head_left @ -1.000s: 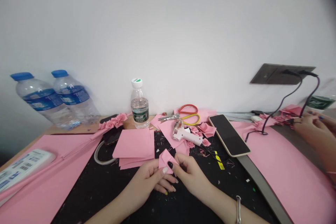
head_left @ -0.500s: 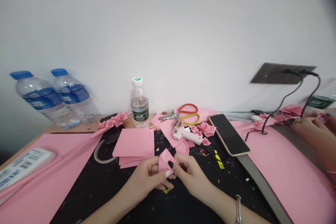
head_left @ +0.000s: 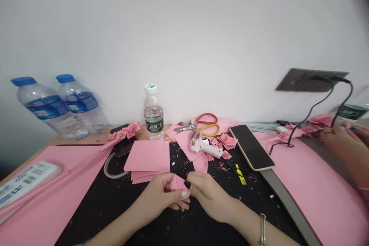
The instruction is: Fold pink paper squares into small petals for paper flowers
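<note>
My left hand (head_left: 161, 194) and my right hand (head_left: 206, 194) meet low in the middle, over the black cutting mat (head_left: 121, 203). Both pinch one small folded piece of pink paper (head_left: 176, 183), fingers closed on it. Most of the piece is hidden by my fingers. Just beyond my left hand lies a stack of pink paper squares (head_left: 147, 157). A white glue gun (head_left: 205, 147) and small pink paper flowers (head_left: 226, 141) lie beyond my right hand.
A small water bottle (head_left: 153, 113) stands at the back, two large bottles (head_left: 59, 105) at the left. Scissors (head_left: 201, 123) and a dark phone (head_left: 250, 147) lie behind the glue gun. Another person's hands (head_left: 344, 138) work at the right by black cables (head_left: 311, 111). Large pink sheets (head_left: 52, 200) flank the mat.
My hands have drawn closer together and folded the pink piece down, so less of it shows above my fingers. The other person's hands shifted slightly at the right.
</note>
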A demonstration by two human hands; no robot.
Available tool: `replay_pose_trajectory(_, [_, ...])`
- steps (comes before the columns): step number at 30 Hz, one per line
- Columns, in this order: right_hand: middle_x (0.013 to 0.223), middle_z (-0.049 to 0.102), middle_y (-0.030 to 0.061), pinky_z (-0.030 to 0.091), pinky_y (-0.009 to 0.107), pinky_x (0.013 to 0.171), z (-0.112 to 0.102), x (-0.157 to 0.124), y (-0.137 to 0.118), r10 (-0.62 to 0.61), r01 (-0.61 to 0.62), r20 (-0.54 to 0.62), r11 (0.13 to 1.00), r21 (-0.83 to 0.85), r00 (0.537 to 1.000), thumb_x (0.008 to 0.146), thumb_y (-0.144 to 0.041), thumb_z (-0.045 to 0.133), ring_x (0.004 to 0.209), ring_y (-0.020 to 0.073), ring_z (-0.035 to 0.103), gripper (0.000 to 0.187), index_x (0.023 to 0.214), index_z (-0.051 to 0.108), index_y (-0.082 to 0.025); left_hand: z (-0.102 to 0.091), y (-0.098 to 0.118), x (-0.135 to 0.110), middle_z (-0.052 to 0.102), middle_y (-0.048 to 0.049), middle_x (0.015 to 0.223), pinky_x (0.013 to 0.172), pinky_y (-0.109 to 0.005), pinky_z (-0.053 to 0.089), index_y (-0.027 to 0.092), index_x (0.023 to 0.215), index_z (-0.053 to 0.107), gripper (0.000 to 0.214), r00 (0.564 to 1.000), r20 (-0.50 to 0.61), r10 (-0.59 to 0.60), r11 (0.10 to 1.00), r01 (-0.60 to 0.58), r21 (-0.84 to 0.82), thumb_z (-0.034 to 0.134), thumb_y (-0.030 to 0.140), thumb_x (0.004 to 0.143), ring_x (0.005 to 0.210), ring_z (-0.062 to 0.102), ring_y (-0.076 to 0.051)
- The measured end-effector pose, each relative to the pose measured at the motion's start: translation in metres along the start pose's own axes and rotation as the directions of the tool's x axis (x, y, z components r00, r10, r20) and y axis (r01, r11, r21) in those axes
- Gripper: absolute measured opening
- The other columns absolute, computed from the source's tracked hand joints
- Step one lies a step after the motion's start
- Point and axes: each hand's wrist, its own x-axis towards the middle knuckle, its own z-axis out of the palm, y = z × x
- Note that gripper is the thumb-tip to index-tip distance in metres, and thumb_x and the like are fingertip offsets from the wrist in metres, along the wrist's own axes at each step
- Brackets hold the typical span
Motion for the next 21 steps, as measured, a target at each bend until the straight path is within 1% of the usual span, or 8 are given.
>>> replay_pose_trajectory(3, [0.063, 0.04, -0.0043, 0.029, 0.02, 0.054, 0.0, 0.001, 0.0, 0.021, -0.021, -0.017, 0.999, -0.025, 1.0, 0.087, -0.01, 0.038, 0.057, 0.0095, 0.039, 0.025, 0.064, 0.032, -0.019, -0.001, -0.001, 0.001, 0.073, -0.0068, 0.074, 0.059, -0.024, 0.053, 0.011, 0.08, 0.059, 0.025, 1.0, 0.004, 0.011, 1.0, -0.01, -0.023, 0.067, 0.033, 0.07, 0.068, 0.07, -0.019])
replay_pose_trajectory(7, [0.06, 0.041, -0.0048, 0.029, 0.02, 0.052, 0.002, 0.002, 0.003, 0.043, -0.042, -0.076, 0.999, 0.013, 0.996, 0.087, -0.013, 0.042, 0.055, 0.0091, 0.039, 0.025, 0.063, 0.036, -0.018, -0.001, -0.003, 0.001, 0.073, -0.0086, 0.078, 0.062, -0.026, 0.054, 0.01, 0.082, 0.061, 0.025, 1.0, 0.023, 0.011, 0.999, -0.009, -0.051, 0.065, 0.032, 0.071, 0.071, 0.07, -0.02])
replay_pose_trajectory(11, [0.062, 0.043, -0.0038, 0.031, 0.021, 0.053, 0.004, 0.002, 0.006, 0.039, -0.035, -0.13, 0.999, 0.028, 0.991, 0.087, -0.012, 0.04, 0.057, 0.0102, 0.041, 0.024, 0.064, 0.039, -0.019, -0.001, -0.001, 0.0, 0.073, -0.0093, 0.084, 0.065, -0.027, 0.053, 0.011, 0.086, 0.063, 0.026, 1.0, -0.004, -0.021, 0.998, 0.02, -0.062, 0.063, 0.033, 0.072, 0.076, 0.07, -0.021])
replay_pose_trajectory(15, [0.062, 0.044, -0.0031, 0.031, 0.022, 0.052, 0.002, 0.002, 0.007, 0.075, -0.062, -0.188, 0.996, 0.071, 0.979, 0.089, -0.015, 0.037, 0.056, 0.011, 0.041, 0.024, 0.066, 0.042, -0.019, -0.001, 0.001, 0.001, 0.073, -0.0092, 0.09, 0.062, -0.025, 0.052, 0.012, 0.091, 0.065, 0.027, 1.0, -0.026, -0.015, 0.999, 0.013, -0.046, 0.062, 0.033, 0.073, 0.079, 0.069, -0.022])
replay_pose_trajectory(18, [0.056, 0.039, -0.0046, 0.028, 0.022, 0.05, 0.002, 0.002, 0.009, 0.119, -0.098, -0.274, 0.991, 0.09, 0.954, 0.086, -0.018, 0.043, 0.052, 0.0108, 0.037, 0.025, 0.061, 0.04, -0.019, 0.0, 0.0, 0.001, 0.073, -0.0099, 0.084, 0.061, -0.026, 0.052, 0.011, 0.088, 0.065, 0.028, 0.999, -0.038, -0.021, 1.0, 0.021, -0.011, 0.061, 0.035, 0.074, 0.076, 0.07, -0.023])
replay_pose_trajectory(21, [0.054, 0.037, -0.0048, 0.028, 0.022, 0.049, 0.002, 0.002, 0.011, 0.148, -0.118, -0.293, 0.986, 0.117, 0.945, 0.086, -0.02, 0.043, 0.051, 0.0106, 0.035, 0.029, 0.058, 0.038, -0.019, 0.001, -0.001, 0.0, 0.073, -0.0104, 0.078, 0.062, -0.028, 0.052, 0.01, 0.086, 0.065, 0.029, 0.999, -0.03, -0.025, 1.0, 0.025, -0.008, 0.059, 0.037, 0.075, 0.073, 0.07, -0.024])
